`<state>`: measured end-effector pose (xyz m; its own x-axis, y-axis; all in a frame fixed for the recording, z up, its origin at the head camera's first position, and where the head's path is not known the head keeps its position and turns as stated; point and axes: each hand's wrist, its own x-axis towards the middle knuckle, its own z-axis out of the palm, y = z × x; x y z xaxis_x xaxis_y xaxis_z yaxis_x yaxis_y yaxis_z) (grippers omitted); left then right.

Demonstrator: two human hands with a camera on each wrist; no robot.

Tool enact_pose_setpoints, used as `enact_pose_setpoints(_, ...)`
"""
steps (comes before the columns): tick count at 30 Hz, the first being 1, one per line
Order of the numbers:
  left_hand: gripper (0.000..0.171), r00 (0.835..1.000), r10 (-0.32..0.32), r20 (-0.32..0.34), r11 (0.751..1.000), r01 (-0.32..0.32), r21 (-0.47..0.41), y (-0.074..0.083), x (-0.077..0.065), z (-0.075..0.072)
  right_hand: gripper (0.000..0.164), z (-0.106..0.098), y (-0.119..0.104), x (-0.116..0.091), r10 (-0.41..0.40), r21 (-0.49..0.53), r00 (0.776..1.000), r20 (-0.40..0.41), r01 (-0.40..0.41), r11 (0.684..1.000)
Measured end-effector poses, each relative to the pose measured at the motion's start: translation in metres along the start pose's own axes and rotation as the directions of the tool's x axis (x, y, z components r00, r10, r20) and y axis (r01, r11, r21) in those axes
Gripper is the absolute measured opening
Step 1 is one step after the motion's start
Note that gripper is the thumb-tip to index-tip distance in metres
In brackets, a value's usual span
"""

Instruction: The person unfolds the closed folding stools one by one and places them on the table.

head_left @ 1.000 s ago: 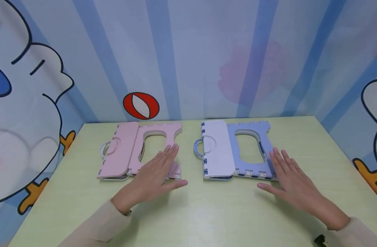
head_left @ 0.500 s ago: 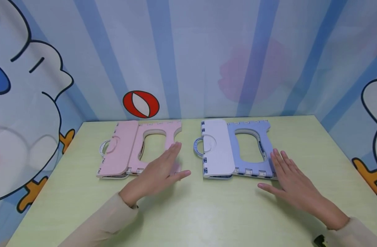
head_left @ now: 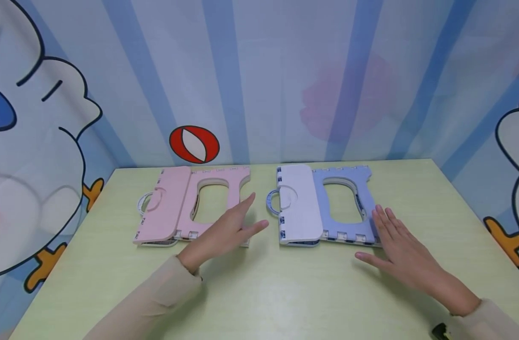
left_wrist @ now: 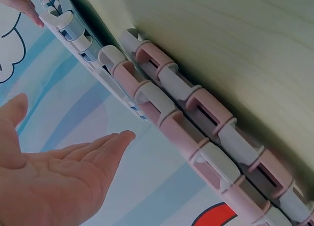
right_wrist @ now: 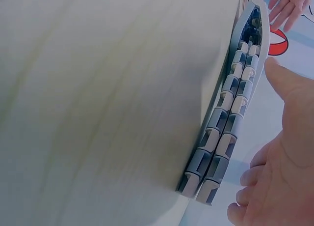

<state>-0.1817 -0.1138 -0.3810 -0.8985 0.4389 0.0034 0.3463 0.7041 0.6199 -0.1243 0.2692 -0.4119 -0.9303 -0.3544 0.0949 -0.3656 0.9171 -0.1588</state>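
Two folding step stools lie folded flat side by side on the table. The pink stool (head_left: 163, 208) is on the left, and a white-and-blue stool (head_left: 301, 203) is on the right. My left hand (head_left: 223, 231) hovers over the pink stool's front right corner, fingers straight and thumb spread, hiding that corner. In the left wrist view a gap shows between this hand and the hinged pink-and-white edge. My right hand (head_left: 406, 255) is stretched out at the blue stool's front right corner, fingertips right at its side edge in the head view. Neither hand holds anything.
The pale green table (head_left: 293, 293) ends at a striped blue backdrop (head_left: 281, 94) printed with cartoon figures and a red ball. Each stool has a looped handle on its left side, such as the blue handle (head_left: 271, 204).
My left hand has shifted right and slightly up, its palm turning more sideways over the pink stool's corner. My right hand and both stools stay in place.
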Motion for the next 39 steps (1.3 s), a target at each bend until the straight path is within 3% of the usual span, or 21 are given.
enact_pose_setpoints(4,0.085,1.0,-0.01,0.002,0.999,0.01,-0.039,0.0,0.006,0.002,0.098,0.001,0.001,-0.001,0.002,0.004,1.0,0.01,-0.002,1.0)
enact_pose_setpoints(10,0.077,1.0,-0.016,0.003,0.986,0.016,-0.166,0.001,0.012,0.003,0.098,0.0,-0.001,-0.002,0.013,0.009,1.0,0.025,-0.013,1.0)
enact_pose_setpoints(17,0.073,0.996,-0.093,0.007,0.957,0.091,-0.277,0.0,0.021,0.004,0.097,0.001,-0.001,-0.003,0.005,0.032,1.0,0.027,-0.006,0.999)
enact_pose_setpoints(23,0.07,0.987,-0.163,0.018,0.913,0.157,-0.377,-0.001,0.029,0.006,0.096,0.003,0.0,-0.003,-0.021,0.034,1.0,0.009,0.021,0.999)
enact_pose_setpoints(34,0.073,0.97,-0.236,0.057,0.872,0.237,-0.429,0.0,0.042,0.01,0.094,0.005,0.001,-0.003,-0.026,0.037,1.0,0.006,0.026,0.999)
enact_pose_setpoints(37,0.075,0.959,-0.272,0.08,0.842,0.278,-0.463,-0.002,0.049,0.012,0.094,0.004,0.001,-0.003,-0.017,0.049,1.0,0.009,0.017,0.999)
enact_pose_setpoints(39,0.075,0.951,-0.293,0.104,0.802,0.303,-0.514,-0.003,0.054,0.014,0.094,0.005,0.001,-0.004,-0.015,0.06,1.0,0.015,0.014,0.998)
